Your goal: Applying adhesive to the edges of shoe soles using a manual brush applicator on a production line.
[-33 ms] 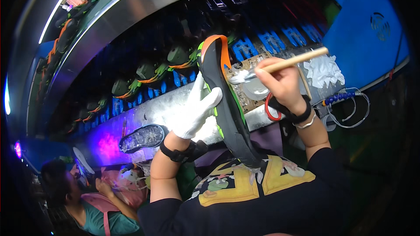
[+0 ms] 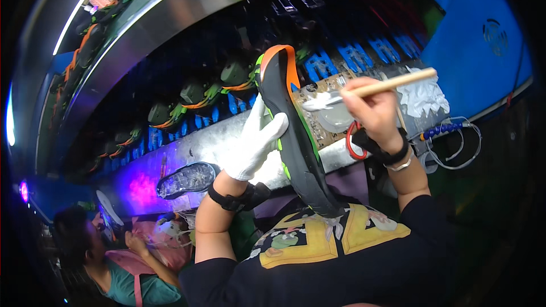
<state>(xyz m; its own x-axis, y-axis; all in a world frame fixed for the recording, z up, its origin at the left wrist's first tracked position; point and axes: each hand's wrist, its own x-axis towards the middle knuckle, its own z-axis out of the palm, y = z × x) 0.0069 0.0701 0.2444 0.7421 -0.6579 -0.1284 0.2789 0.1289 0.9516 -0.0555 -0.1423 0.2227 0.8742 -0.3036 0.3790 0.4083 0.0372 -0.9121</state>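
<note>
Shoe sole (image 2: 296,142) | long, curved | matte black | orange-tipped | green-edged

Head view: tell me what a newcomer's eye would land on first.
Probably the black shoe sole with orange and green edging, mid-picture, held by the white-gloved left hand. Just right of it, the bare right hand grips a wooden-handled brush, its whitish bristles close to the sole's edge. Farther left, a vivid purple-pink glow lights the bench.
</note>
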